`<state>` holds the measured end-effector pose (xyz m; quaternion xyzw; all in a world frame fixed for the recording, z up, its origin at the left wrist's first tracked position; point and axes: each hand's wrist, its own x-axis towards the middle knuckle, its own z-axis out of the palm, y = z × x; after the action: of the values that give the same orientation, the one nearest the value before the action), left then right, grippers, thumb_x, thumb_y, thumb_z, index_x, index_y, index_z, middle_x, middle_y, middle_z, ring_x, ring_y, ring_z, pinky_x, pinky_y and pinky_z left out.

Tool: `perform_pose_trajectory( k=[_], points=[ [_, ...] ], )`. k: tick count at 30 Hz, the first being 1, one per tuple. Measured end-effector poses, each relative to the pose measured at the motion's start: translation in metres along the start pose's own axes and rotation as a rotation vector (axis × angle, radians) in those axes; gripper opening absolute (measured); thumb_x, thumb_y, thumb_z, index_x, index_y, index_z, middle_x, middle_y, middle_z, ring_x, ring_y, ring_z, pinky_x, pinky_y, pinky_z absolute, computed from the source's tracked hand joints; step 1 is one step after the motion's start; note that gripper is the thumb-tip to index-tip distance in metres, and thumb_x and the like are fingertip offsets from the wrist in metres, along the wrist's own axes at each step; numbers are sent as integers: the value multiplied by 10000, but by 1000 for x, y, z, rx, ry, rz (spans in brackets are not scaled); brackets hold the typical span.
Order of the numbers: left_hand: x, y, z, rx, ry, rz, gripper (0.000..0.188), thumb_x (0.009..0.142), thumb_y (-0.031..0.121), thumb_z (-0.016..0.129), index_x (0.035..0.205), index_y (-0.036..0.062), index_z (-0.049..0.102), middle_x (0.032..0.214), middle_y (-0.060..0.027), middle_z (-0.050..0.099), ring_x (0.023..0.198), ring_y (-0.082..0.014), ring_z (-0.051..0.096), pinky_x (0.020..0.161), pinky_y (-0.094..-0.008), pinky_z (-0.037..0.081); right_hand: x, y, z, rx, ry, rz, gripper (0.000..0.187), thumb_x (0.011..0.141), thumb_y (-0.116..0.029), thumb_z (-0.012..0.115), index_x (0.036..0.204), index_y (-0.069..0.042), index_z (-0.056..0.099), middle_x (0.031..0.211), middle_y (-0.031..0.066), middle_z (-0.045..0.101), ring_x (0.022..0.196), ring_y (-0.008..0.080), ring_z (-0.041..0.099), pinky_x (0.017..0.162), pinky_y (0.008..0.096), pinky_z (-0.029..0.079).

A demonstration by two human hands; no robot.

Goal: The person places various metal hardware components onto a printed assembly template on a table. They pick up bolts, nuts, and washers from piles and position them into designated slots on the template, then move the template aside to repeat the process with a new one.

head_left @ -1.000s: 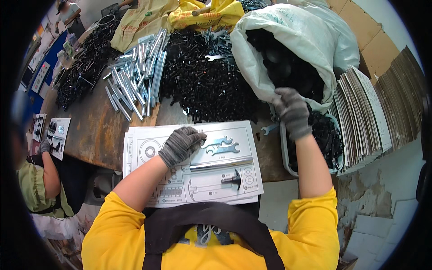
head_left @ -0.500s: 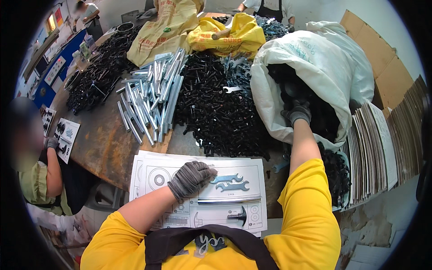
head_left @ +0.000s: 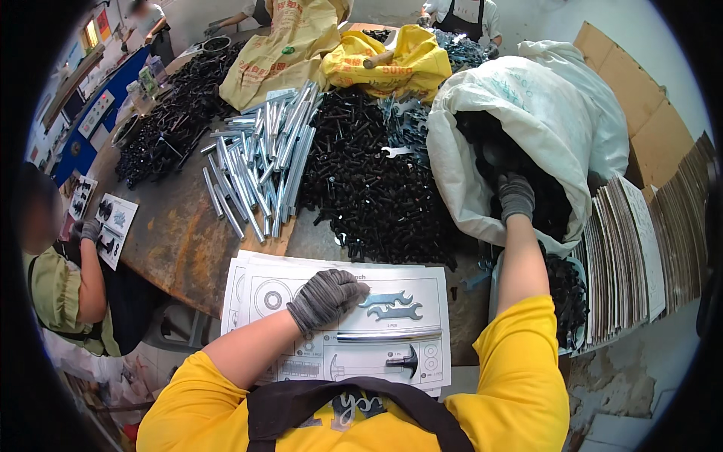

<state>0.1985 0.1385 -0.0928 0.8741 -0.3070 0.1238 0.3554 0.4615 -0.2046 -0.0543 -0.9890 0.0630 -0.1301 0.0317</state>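
My left hand (head_left: pixel 325 300), in a grey knit glove, lies palm down on printed paper sheets (head_left: pixel 256 331), its fingers extended and resting on the paper. Right by its fingertips are two silver open-ended wrenches (head_left: pixel 395 310). Below them on the top sheet lie a silver metal tube (head_left: pixel 388 336) and a black T-shaped part (head_left: pixel 405 363). My right hand (head_left: pixel 517 197), gloved alike, reaches into the mouth of a large white woven sack (head_left: pixel 467 215) among black parts (head_left: pixel 553 200). Its fingertips are hidden there, so any hold cannot be seen.
Beyond the sheets lie silver tubes (head_left: pixel 263 162) and a heap of black bolts (head_left: pixel 369 188). Yellow sacks (head_left: pixel 388 64) stand farther back. Stacked cardboard (head_left: pixel 617 256) and a bin of black parts (head_left: pixel 565 301) are right. A co-worker (head_left: pixel 71 294) sits left; others stand behind.
My right hand has shifted slightly right and downward inside the sack's mouth. The view has moved a little; my left hand stays on the sheets.
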Motion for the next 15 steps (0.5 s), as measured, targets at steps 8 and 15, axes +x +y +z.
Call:
perform_pose_trajectory(
  k=[8, 15],
  points=[
    [-16, -11, 1, -514, 166, -351, 830, 667, 164, 739, 1343, 120, 261, 1139, -102, 478, 968, -194, 499, 771, -305, 451, -168, -100, -85, 852, -241, -873, 219, 749, -238, 619, 896, -76, 633, 844, 103, 613, 796, 263, 589, 730, 343, 471],
    [-37, -3, -73, -864, -49, -666, 350, 704, 109, 694, 1023, 37, 569, 935, -30, 581, 903, -118, 540, 758, -245, 471, -225, -147, -90, 1423, -1059, -495, 206, 799, -109, 605, 976, -4, 590, 825, 73, 615, 756, 125, 601, 680, 253, 512]
  ],
)
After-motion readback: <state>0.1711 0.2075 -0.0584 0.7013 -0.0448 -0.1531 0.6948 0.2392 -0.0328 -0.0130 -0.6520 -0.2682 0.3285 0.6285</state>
